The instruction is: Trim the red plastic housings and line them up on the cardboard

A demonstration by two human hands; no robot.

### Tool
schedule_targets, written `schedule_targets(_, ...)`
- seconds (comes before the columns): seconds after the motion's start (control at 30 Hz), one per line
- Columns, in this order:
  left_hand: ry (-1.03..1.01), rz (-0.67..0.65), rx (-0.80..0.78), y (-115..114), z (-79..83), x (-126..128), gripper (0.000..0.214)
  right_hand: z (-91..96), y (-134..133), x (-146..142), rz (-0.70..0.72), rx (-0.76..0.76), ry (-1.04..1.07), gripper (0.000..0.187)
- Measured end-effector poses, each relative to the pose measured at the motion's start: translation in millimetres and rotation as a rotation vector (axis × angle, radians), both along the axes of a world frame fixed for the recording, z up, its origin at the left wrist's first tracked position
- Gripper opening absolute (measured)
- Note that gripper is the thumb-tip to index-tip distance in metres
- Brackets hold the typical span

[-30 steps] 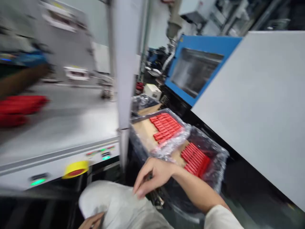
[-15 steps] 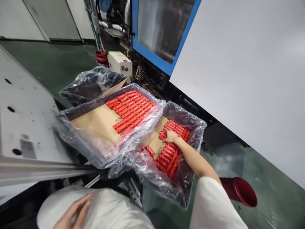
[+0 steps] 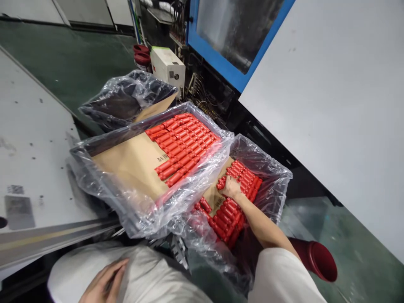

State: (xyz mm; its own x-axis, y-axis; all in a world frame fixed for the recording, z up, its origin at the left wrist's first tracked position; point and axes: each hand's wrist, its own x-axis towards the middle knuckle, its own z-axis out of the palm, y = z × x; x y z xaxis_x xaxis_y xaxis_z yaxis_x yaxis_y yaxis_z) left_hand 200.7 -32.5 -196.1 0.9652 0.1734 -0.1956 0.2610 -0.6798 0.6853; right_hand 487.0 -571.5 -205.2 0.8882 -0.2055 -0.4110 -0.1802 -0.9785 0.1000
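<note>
My right hand point(image 3: 232, 187) reaches down into the right-hand crate point(image 3: 285, 185), its fingers closed around red tubular plastic parts point(image 3: 222, 182) at the left end of a row. More red parts point(image 3: 227, 214) lie in packed rows below it, over brown cardboard point(image 3: 217, 198). My left hand point(image 3: 105, 283) rests on the light cloth over my leg, fingers loosely stretched out and holding nothing visible. Between the hands' sides stands a larger crate point(image 3: 104, 141) lined with clear plastic, with rows of red parts point(image 3: 186, 145) on a cardboard sheet point(image 3: 129, 164).
A third plastic-lined crate point(image 3: 109, 107) stands behind, near a white box point(image 3: 168, 67) and dark red containers point(image 3: 142, 57). A blue-framed machine door point(image 3: 217, 54) and white panel point(image 3: 331, 84) rise to the right. A dark red cylinder point(image 3: 320, 261) lies on the green floor.
The view has shifted, bringing the crates slightly nearer. My right hand stays at the red parts in the right-hand crate, and my left hand remains on my leg.
</note>
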Motion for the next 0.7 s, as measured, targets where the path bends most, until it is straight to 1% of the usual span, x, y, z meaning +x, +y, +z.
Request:
schedule_targets(0.1, -0.078, -0.066, 0.049, -10, 3.4, 8, 0.037, 6.3, 6, 0, -0.029, -0.003, 0.012, 0.059)
schedule_targets(0.17, -0.097, -0.100, 0.058, -15, 8.6, 10, 0.034, 15.4, 13, -2, -0.032, 0.001, 0.010, 0.058)
schedule_targets(0.23, -0.097, -0.113, 0.035, -22, 14.7, 11, 0.032, 27.0, 21, -4, -0.018, 0.008, -0.006, 0.059)
schedule_targets(0.33, -0.114, -0.088, -0.005, -33, 24.0, 8, 0.030, 50.6, 31, -6, 0.037, 0.034, -0.055, 0.069)
schedule_targets(0.4, -0.133, -0.054, -0.016, -41, 31.1, 4, 0.029, 74.2, 36, -4, 0.095, 0.063, -0.109, 0.075)
schedule_targets(0.47, -0.148, -0.031, -0.040, -47, 39.5, -1, 0.028, 106.8, 42, -3, 0.170, 0.109, -0.177, 0.076)
schedule_targets(0.5, -0.157, -0.026, -0.056, -50, 43.9, -3, 0.027, 126.8, 47, -4, 0.216, 0.138, -0.211, 0.078)
schedule_targets(0.57, -0.185, -0.027, -0.095, -54, 51.6, -10, 0.025, 173.9, 65, -13, 0.318, 0.194, -0.287, 0.088)
schedule_targets(0.63, -0.233, -0.033, -0.136, -55, 55.2, -18, 0.023, 228.0, 99, -33, 0.451, 0.251, -0.364, 0.099)
schedule_targets(0.67, -0.265, -0.035, -0.155, -56, 54.6, -22, 0.022, 256.1, 122, -48, 0.539, 0.286, -0.401, 0.101)
schedule_targets(0.7, -0.301, -0.033, -0.173, -56, 52.5, -26, 0.022, 283.9, 151, -66, 0.658, 0.326, -0.398, 0.099)
